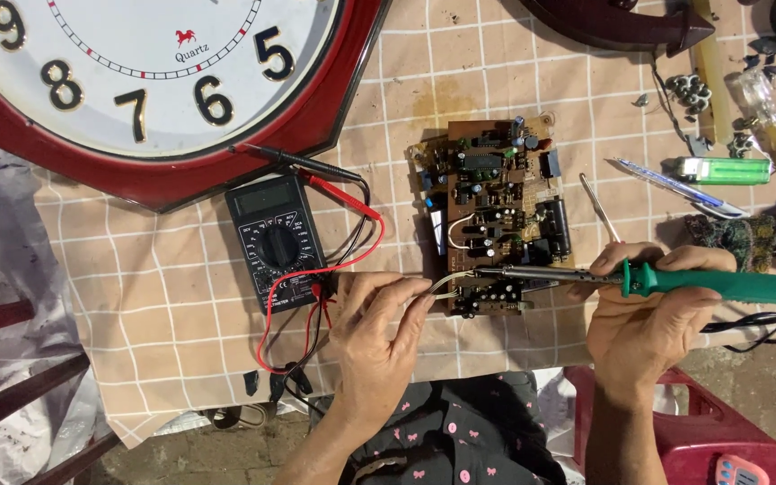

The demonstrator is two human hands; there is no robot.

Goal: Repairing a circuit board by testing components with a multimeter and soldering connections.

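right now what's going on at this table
A person is working on a brown circuit board lying on a checked cloth. The right hand holds a green-handled soldering iron with its tip at the board's lower edge, where the left hand feeds a thin wire. A black multimeter with red and black leads sits to the left, below a red-framed wall clock.

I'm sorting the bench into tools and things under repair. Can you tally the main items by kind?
Soldering iron, in the right hand: 1
Multimeter: 1
Circuit board: 1
Wall clock: 1
Lighter: 1
Pen: 1
Solder wire, in the left hand: 1
Total: 7
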